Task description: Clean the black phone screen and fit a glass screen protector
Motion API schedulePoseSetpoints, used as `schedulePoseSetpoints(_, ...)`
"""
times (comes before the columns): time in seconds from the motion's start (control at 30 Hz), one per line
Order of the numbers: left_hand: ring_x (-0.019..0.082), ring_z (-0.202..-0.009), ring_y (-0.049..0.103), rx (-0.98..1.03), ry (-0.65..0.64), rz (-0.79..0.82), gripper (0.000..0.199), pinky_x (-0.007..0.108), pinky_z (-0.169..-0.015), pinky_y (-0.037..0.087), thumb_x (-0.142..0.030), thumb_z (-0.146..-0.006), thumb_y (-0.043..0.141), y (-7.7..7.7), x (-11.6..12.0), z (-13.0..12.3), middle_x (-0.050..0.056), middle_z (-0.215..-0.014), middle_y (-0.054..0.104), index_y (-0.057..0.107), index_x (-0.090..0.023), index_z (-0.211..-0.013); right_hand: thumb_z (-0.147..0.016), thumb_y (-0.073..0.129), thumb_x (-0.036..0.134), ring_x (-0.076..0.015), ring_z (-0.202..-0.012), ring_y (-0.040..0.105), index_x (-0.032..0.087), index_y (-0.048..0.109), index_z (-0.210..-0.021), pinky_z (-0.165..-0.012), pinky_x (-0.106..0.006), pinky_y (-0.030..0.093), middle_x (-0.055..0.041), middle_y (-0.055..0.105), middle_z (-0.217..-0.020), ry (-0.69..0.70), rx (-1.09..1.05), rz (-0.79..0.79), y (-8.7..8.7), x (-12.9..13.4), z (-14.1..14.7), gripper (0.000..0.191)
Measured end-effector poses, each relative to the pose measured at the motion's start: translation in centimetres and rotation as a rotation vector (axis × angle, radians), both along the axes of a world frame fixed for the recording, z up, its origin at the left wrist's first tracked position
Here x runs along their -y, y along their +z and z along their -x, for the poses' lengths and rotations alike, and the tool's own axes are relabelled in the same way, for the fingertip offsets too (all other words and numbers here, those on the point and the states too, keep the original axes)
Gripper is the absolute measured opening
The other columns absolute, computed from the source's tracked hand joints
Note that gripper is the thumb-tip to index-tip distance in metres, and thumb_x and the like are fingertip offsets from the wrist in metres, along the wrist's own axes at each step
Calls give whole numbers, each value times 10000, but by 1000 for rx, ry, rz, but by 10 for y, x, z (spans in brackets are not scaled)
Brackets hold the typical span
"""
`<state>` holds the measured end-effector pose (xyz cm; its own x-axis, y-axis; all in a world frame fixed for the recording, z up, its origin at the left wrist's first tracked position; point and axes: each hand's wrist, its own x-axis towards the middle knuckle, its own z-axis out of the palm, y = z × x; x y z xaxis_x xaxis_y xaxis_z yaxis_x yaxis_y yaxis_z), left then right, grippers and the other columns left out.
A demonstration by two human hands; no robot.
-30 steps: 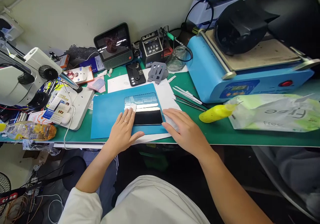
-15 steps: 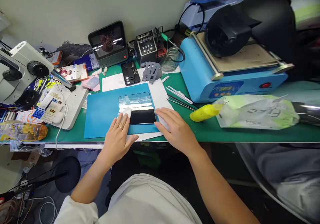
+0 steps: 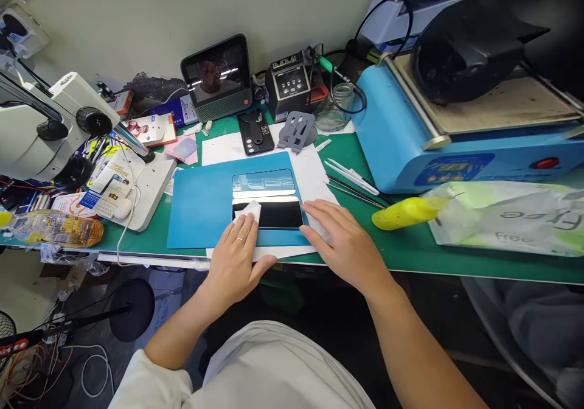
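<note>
A phone [image 3: 283,214] with a dark face lies on the blue mat [image 3: 196,193]. My left hand [image 3: 235,263] holds a folded white wipe [image 3: 252,209] pressed against the left part of this dark face, fingers together and thumb out to the side. At the phone's right end, my right hand [image 3: 344,241] rests with fingers stretched and the thumb by the phone's corner. Something white [image 3: 318,226] shows beneath that palm; its kind is partly hidden. Just behind the phone lies a clear, phone-shaped sheet or panel [image 3: 263,182] with a pale strip along its near side.
To the right stand a blue heating machine [image 3: 401,147], a yellow bottle [image 3: 401,213] and a wipes packet [image 3: 511,220]. Tweezers [image 3: 356,191] lie nearer the mat. Behind are a black phone [image 3: 256,134] and a display [image 3: 218,80]. A microscope [image 3: 77,117] occupies the left.
My left hand has slid the wipe a little to the right, further onto the phone's dark face. My right hand stays at the phone's right end. The view has shifted left.
</note>
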<state>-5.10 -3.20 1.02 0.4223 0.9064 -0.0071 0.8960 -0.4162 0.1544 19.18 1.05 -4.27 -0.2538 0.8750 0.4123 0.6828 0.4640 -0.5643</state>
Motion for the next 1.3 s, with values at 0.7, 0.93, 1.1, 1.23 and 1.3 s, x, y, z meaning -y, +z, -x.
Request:
schedulePoseSetpoints(0.7, 303, -1590, 239, -9, 40, 69, 791, 514, -1285, 305, -653, -1056, 255, 10, -36, 6, 170, -1684, 297, 307, -97, -1616, -1043, 483, 451, -341, -1341, 584, 203, 543, -1480, -1108, -570, 505, -158, 661, -1397, 2, -21, 55, -4, -1, 0, 506)
schedulePoseSetpoints(0.93, 294, -1603, 192, 44, -124, 101, 905, 465, -1306, 251, -741, -1009, 275, 6, -54, -34, 141, -1705, 241, 290, -72, -1618, -1054, 456, 401, -317, -1352, 574, 222, 484, -1520, -1119, -554, 497, -149, 636, -1433, 5, -88, 51, -7, -4, 1, 500)
schedulePoseSetpoints(1.1, 304, -1589, 248, 65, -168, 40, 925, 450, -1307, 246, -741, -1006, 280, -5, -52, -68, 174, -1678, 307, 320, -33, -1600, -1072, 353, 322, -290, -1343, 579, 221, 442, -1545, -1097, -530, 521, -137, 662, -1400, -33, -106, 37, -10, -6, 0, 492)
schedulePoseSetpoints(1.23, 318, -1577, 283, 39, -162, -6, 909, 465, -1291, 291, -722, -1016, 248, -8, -38, -70, 191, -1662, 340, 350, -18, -1582, -1073, 334, 310, -285, -1331, 587, 225, 450, -1541, -1100, -534, 520, -130, 674, -1380, -43, -114, 40, -10, -6, 0, 490)
schedulePoseSetpoints(1.3, 328, -1572, 295, 29, -166, -16, 920, 481, -1284, 309, -728, -1010, 246, -8, -26, -62, 197, -1665, 331, 349, -12, -1579, -1073, 331, 312, -288, -1331, 587, 217, 472, -1528, -1116, -544, 506, -135, 671, -1384, -34, -115, 46, -9, -6, 0, 486)
